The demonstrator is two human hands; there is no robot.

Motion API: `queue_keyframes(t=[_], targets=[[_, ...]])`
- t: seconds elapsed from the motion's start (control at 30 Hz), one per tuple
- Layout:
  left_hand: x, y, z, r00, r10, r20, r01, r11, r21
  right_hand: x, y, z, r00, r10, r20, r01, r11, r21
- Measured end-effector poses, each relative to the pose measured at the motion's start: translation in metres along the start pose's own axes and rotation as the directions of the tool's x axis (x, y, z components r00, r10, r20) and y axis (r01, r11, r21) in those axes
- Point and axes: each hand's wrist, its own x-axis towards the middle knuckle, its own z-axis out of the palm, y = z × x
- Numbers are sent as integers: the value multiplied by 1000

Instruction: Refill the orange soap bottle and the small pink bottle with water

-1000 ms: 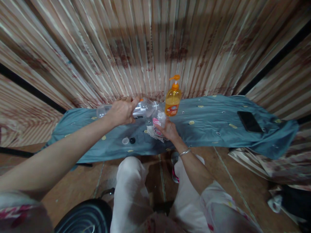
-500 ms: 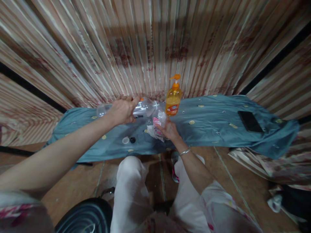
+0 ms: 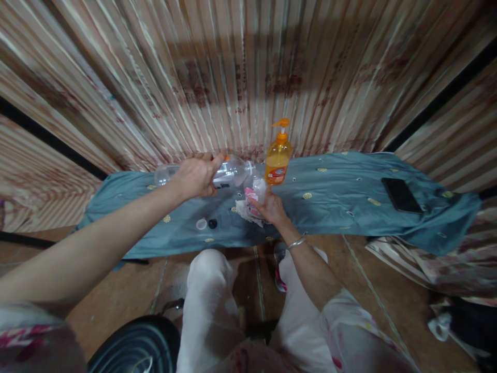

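Note:
My left hand is wrapped around a large clear plastic bottle, which lies tilted nearly level with its neck pointing right. The bottle's mouth sits at the top of a smaller clear bottle with a pink label. My right hand grips that small bottle from the right, fingers closed round it. Beneath it, a pale crumpled cloth lies on the bench. Whether liquid passes between the bottles I cannot tell. Left of the cloth are a white cap and a black cap.
An orange pump bottle stands just behind my right hand. A black phone lies at the right on the blue cloth-covered bench. Striped curtain hangs behind. A black round stool is at my lower left.
Both hands and both bottles hold almost the same position. Only a very slight shift of the whole view shows.

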Motion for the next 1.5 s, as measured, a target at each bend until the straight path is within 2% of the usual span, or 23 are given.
queue_keyframes(t=[0.7, 1.5], targets=[[1, -1, 2, 1000, 5, -20, -4, 1000, 18, -1, -1, -1, 1000, -17, -18, 17, 1000, 0], [0, 0, -1, 1000, 0, -4, 0, 1000, -8, -2, -3, -5, 1000, 6, 20, -5, 1000, -23]])
